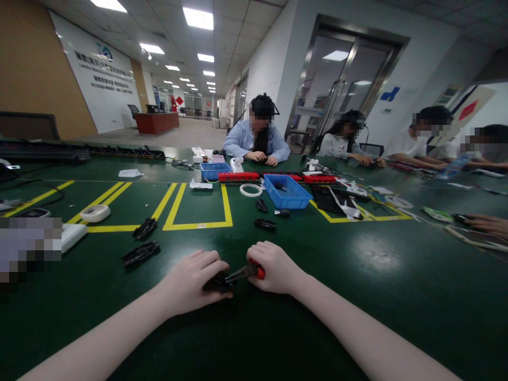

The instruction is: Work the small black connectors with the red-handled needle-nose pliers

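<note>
Black plastic part (216, 283) near centre on green desk (357, 296), left hand (194, 283) fingers closed over it, right hand (275, 267) fingers gripping red-handled pliers (246, 273), tips touching part, blue bin (288, 193) farther back.

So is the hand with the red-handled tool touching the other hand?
Apart. The head view shows a strip of green table between the right hand and the left hand; only the red-handled tool bridges it, reaching the black part under the left hand.
</note>
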### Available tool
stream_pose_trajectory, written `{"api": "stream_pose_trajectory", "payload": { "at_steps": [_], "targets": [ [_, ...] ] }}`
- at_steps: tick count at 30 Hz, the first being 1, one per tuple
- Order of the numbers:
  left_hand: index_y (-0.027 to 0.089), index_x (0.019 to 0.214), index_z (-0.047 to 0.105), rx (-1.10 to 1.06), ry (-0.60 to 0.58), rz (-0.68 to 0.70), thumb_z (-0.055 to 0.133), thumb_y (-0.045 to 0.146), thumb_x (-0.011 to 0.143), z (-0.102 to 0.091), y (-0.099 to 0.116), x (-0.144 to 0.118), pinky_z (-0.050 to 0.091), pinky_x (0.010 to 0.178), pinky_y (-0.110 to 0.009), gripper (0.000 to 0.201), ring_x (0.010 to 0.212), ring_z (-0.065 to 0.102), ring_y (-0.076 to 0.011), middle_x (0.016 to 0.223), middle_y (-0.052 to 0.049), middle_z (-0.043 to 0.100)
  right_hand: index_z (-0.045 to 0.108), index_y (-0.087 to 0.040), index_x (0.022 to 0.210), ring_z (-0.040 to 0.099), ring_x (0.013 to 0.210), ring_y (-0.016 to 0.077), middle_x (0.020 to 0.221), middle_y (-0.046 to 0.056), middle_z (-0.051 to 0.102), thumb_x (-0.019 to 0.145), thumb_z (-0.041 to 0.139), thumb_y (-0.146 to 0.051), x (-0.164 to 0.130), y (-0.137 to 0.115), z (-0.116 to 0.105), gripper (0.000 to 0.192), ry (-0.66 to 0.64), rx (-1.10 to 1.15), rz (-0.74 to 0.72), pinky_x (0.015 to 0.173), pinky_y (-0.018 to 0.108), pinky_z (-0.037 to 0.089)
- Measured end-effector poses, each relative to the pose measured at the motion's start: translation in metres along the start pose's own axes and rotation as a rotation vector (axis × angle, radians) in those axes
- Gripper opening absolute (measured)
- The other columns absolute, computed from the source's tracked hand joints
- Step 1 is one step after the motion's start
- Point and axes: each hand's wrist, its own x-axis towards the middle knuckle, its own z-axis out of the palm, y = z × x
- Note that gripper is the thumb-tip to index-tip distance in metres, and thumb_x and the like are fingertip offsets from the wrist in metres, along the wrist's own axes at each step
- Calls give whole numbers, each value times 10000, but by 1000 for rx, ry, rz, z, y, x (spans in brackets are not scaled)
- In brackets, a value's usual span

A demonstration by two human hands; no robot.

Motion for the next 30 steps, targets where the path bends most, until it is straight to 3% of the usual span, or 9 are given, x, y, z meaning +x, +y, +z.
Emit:
{"api": "stream_pose_trajectory", "payload": {
  "at_steps": [7,14,30],
  "targets": [
    [196,1104,623,15,48,-90,733,419,825,-4,1,1,409,681,-314,374,768,611,-193,941,-30,673,499,-207,793,515,718,170,785,11,604,720,715,-223,-1,3,1,228,39,-18,56,690,305,381],
    [206,1056,620,-64,41,-118,666,390,889,-2,-1,0,395,677,-308,253,735,593,-181,919,-9,688,480,-210,784,518,702,165,773,10,601,747,690,-205,-1,4,0,213,79,-13,103,682,304,382],
    [201,1008,622,-61,-19,-81,566,377,931,0,-2,-1,389,648,-309,200,648,612,-171,811,-8,710,496,-208,801,528,724,173,797,20,610,749,702,-200,-1,-1,-1,213,45,-23,109,691,306,385]
  ]
}}
